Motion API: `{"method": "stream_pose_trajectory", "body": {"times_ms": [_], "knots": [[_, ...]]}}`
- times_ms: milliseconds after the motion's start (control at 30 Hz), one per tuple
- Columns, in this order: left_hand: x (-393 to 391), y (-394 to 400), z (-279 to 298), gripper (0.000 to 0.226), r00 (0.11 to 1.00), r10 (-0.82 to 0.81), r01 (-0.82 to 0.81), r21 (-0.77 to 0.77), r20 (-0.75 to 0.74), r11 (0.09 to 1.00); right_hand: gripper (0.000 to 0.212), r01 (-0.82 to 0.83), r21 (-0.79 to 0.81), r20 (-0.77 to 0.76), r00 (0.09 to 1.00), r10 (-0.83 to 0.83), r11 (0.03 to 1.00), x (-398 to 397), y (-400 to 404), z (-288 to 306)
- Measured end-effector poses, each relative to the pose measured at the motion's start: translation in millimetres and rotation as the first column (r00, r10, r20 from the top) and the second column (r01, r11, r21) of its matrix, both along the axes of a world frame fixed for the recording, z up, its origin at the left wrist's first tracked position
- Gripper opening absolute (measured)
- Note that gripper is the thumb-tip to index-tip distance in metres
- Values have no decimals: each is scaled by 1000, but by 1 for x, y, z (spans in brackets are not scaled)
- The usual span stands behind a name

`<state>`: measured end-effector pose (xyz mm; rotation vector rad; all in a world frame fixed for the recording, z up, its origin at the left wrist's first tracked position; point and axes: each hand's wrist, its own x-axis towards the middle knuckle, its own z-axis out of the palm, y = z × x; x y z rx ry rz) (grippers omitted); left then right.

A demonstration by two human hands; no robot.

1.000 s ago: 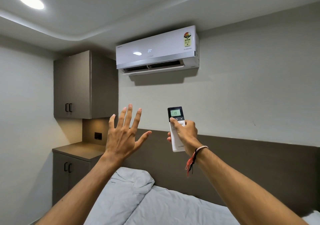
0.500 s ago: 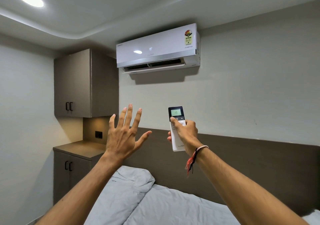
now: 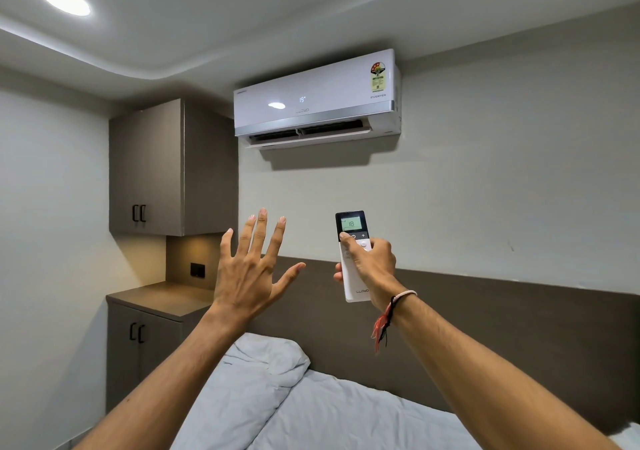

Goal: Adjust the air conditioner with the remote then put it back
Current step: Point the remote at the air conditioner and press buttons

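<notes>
My right hand (image 3: 369,262) grips the remote (image 3: 353,255), thumb on its buttons, aimed at the air conditioner (image 3: 317,98); my left hand (image 3: 247,269) is spread wide, empty.

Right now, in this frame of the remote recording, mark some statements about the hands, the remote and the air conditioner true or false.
1. The right hand holds the remote upright, its thumb on a button just below the screen. True.
2. The left hand grips the remote from below. False: it is raised beside the remote, open with fingers spread, touching nothing.
3. The remote's screen reads 18. True.
4. The air conditioner shows 18 on its front panel. False: it shows 19.
5. The air conditioner's bottom flap is closed. False: it is open.
</notes>
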<state>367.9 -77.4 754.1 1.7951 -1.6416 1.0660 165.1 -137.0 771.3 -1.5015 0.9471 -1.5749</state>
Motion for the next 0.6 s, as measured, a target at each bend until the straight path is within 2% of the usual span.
{"method": "stream_pose_trajectory", "body": {"times_ms": [600], "knots": [[4,2,-1,90,1000,-15,15,-9,-7,1000,34,35,24,0,999,-35,999,1,2,0]]}}
